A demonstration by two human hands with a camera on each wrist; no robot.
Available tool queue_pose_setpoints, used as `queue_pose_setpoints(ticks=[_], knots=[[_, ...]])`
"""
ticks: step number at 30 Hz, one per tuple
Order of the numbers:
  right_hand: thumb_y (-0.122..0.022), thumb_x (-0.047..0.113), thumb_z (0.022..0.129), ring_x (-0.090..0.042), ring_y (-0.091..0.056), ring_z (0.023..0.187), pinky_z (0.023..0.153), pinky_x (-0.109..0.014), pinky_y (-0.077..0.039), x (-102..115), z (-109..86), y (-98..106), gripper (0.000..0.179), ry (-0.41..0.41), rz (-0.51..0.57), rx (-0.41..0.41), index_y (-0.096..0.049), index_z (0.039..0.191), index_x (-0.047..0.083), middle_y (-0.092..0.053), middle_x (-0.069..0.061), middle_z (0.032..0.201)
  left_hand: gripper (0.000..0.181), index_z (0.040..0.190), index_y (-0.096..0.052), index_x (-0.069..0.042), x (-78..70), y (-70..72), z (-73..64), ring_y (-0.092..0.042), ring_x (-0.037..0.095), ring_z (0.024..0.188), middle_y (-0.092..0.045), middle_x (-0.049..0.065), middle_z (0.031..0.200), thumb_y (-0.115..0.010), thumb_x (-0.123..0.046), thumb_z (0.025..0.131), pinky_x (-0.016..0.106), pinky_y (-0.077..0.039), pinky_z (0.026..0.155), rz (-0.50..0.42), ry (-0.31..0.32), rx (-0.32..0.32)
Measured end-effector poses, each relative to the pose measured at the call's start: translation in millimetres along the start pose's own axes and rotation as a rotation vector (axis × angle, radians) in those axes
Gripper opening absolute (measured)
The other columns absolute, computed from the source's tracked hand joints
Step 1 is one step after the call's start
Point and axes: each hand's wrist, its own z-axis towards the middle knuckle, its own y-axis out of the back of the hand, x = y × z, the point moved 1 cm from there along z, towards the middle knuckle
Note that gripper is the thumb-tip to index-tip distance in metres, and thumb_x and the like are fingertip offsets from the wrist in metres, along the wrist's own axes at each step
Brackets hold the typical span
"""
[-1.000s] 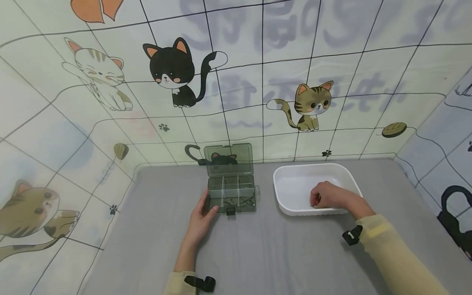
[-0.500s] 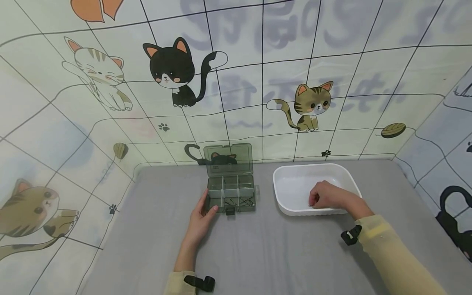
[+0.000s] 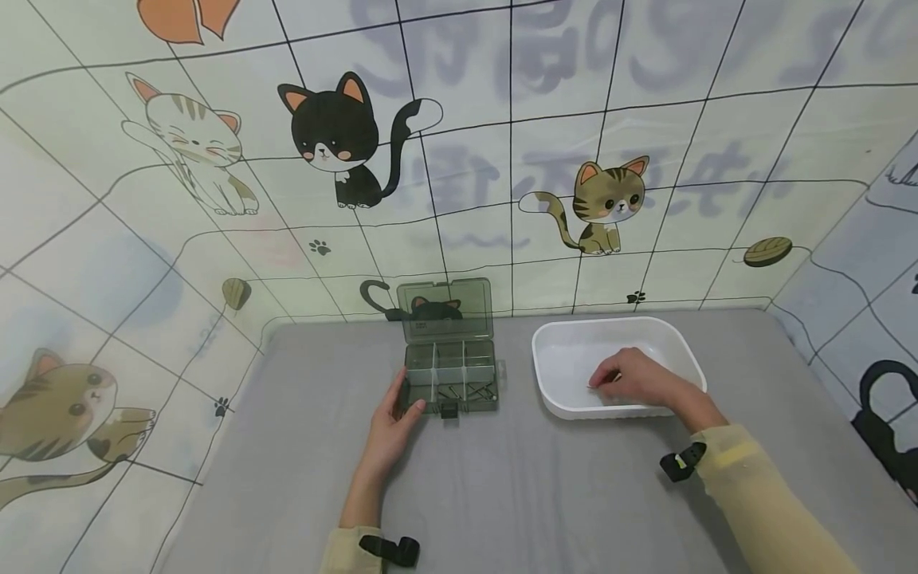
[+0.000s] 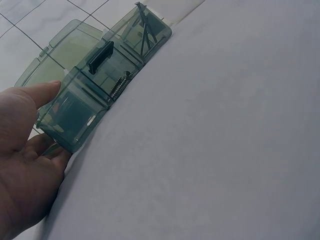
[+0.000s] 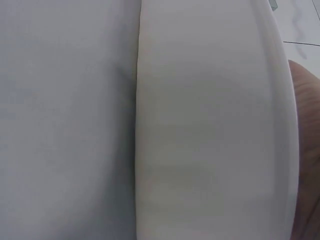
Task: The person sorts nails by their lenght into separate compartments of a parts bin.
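Observation:
In the head view, a green see-through compartment box (image 3: 449,373) stands with its lid raised. My left hand (image 3: 390,426) holds its front left corner, the thumb (image 4: 47,92) on the front wall and the other fingers at the side. Thin nails (image 4: 145,32) lie in the front right compartment and screws (image 4: 120,85) in the front middle one. My right hand (image 3: 634,376) is inside a white tray (image 3: 555,410), thumb and fingertips pinching a small light sliver (image 3: 592,387), too small to name. The tray's wall hides most of that hand in the right wrist view.
The grey cloth (image 3: 502,494) covers the table under both containers. Behind them rises a cat-printed wall sheet (image 3: 473,191), close to the box's lid. The tray stands a short way right of the box.
My right hand has shifted slightly left and up within the tray, its fingertips reaching further out with the small sliver showing. The left hand and the box have stayed put.

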Motion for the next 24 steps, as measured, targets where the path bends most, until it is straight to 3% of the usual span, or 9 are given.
queue_pose_setpoints(ticks=[10,17,24], knots=[[-0.077,0.005,0.089,-0.012,-0.066,0.089,0.078,-0.026,-0.054,8.5,-2.7,0.3,0.01,0.033,0.061,-0.123,-0.081,0.095,0.012,-0.076,0.002,0.094,0.071,0.163,-0.03,-0.02,1.0,-0.4,1.3,-0.014,0.028,0.155,-0.021,0.01,0.168,-0.067,-0.017,0.102,0.048,-0.021,0.123,0.008,-0.004,-0.009],[-0.075,0.002,0.09,-0.016,-0.068,0.094,0.085,-0.031,-0.056,18.3,0.2,1.8,0.014,0.052,0.073,-0.161,-0.081,0.098,0.012,-0.076,0.001,0.096,0.072,0.163,-0.031,-0.015,1.3,-0.8,2.2,-0.014,0.034,0.155,-0.022,0.015,0.168,-0.068,-0.016,0.102,0.053,-0.021,0.122,0.013,-0.029,-0.019],[-0.073,0.0,0.091,-0.023,-0.07,0.096,0.085,-0.031,-0.058,34.2,8.3,0.3,0.013,0.094,0.1,-0.229,-0.08,0.1,0.006,-0.077,-0.003,0.098,0.072,0.163,-0.028,-0.011,-8.5,-0.6,-0.7,-0.012,0.035,0.155,-0.019,0.017,0.168,-0.066,-0.013,0.102,0.052,-0.019,0.123,0.005,-0.009,-0.003]])
